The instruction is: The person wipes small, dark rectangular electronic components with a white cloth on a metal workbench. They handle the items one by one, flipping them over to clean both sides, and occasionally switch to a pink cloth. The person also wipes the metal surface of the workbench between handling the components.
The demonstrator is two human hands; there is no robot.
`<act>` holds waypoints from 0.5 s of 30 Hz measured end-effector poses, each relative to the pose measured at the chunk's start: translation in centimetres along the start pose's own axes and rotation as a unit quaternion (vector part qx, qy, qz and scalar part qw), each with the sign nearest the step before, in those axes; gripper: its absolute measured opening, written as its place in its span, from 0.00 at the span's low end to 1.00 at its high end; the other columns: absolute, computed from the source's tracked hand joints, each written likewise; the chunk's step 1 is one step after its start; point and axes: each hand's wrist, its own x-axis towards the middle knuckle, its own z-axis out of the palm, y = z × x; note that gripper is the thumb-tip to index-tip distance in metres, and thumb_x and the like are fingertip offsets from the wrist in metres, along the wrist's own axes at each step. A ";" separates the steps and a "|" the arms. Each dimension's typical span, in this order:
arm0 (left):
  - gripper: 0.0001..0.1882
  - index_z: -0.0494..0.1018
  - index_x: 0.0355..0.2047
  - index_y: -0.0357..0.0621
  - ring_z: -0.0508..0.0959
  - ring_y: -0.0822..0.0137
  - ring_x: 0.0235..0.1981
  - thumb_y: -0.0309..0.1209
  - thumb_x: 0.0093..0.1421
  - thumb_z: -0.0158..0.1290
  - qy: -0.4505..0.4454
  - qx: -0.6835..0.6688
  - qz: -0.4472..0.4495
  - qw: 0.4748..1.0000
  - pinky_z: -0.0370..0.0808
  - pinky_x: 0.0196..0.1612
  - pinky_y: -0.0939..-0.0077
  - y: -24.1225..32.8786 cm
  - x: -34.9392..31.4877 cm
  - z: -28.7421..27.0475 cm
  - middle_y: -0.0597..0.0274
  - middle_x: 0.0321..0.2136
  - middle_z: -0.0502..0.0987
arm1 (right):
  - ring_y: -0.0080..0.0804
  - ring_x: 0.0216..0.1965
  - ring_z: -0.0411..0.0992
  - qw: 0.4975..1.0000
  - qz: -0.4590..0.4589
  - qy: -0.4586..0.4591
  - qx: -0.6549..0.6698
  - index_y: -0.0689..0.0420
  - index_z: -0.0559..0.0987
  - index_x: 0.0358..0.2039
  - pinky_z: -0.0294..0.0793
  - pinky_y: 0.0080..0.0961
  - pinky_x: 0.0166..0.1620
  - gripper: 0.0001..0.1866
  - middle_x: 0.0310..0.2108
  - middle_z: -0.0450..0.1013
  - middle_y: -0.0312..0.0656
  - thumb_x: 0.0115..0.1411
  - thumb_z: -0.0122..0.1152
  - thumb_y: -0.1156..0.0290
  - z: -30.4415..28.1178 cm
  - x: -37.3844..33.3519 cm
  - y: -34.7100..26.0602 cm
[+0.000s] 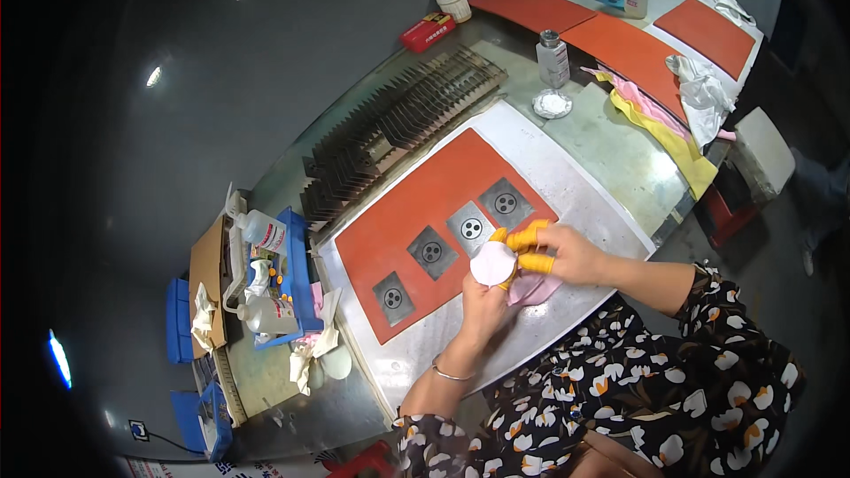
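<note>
My left hand (483, 308) is closed around a round, pale pink-white pad (493, 264), its flat face turned up. My right hand (567, 252) meets the pad's right edge, with yellow finger covers on its fingers. Below those fingers hangs a pink cloth (534, 289), which they seem to grip; the contact is partly hidden. Just beyond my hands lies an orange-red mat (390, 212) bearing several grey square plates (431, 253), each with a black ring and dots in its middle. One plate (471, 228), nearest the pad, looks brighter than the others.
Behind the mat stands a long dark slotted rack (403, 124). A blue tray (301, 270) with bottles sits at left. At the far right are a grey bottle (552, 60), a foil-like dish (552, 104), and yellow cloth (664, 137). White sheeting (584, 204) lies under the mat.
</note>
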 end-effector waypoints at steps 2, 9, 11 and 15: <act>0.09 0.72 0.38 0.38 0.73 0.75 0.30 0.23 0.56 0.50 0.014 0.083 0.005 0.996 0.70 0.34 0.82 -0.7 -0.1 -0.6 0.67 0.30 0.74 | 0.28 0.39 0.70 0.966 0.216 -0.073 0.122 0.62 0.74 0.40 0.68 0.24 0.43 0.12 0.35 0.73 0.44 0.56 0.53 0.72 1.7 -1.0 1.4; 0.12 0.67 0.40 0.38 0.73 0.68 0.31 0.30 0.57 0.44 0.132 -0.107 -0.051 0.984 0.72 0.40 0.74 0.3 -5.3 -9.0 0.62 0.30 0.71 | 0.31 0.34 0.72 0.979 0.163 -0.082 0.090 0.62 0.75 0.33 0.69 0.26 0.39 0.10 0.31 0.74 0.45 0.54 0.55 0.69 1.5 -1.0 0.4; 0.10 0.66 0.38 0.38 0.71 0.69 0.23 0.28 0.58 0.43 0.002 -0.266 -0.053 0.963 0.73 0.28 0.81 1.1 -9.2 -14.8 0.63 0.24 0.68 | 0.33 0.33 0.71 0.988 0.129 -0.063 0.048 0.61 0.75 0.32 0.69 0.26 0.39 0.09 0.30 0.73 0.44 0.55 0.55 0.69 -1.0 -1.0 0.4; 0.11 0.66 0.38 0.37 0.71 0.67 0.24 0.27 0.55 0.44 0.184 -0.122 -0.052 0.974 0.72 0.28 0.79 2.8 -10.3 -16.7 0.62 0.25 0.69 | 0.40 0.32 0.71 0.982 0.082 0.091 -0.141 0.58 0.76 0.30 0.70 0.31 0.36 0.07 0.29 0.72 0.44 0.52 0.57 0.68 -9.2 -1.4 4.5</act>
